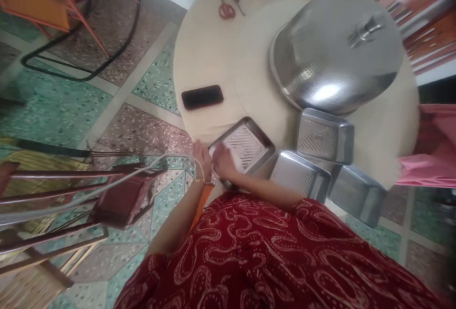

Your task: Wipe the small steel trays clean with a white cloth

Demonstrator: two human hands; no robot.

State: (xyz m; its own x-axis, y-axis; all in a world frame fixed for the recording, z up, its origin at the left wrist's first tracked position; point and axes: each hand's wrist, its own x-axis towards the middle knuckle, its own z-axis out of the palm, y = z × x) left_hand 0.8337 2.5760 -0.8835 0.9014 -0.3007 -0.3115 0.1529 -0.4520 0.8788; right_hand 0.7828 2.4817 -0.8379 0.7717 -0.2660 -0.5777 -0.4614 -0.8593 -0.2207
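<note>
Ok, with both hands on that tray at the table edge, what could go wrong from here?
The tray sits right at the table rim under both hands, left hand and right hand; a pull could tip it off onto the floor. Three upturned tins crowd beside it, one past the edge, and a nudge may knock them down. The phone also lies near the rim.

No writing readable — not on trays, lid or phone.
</note>
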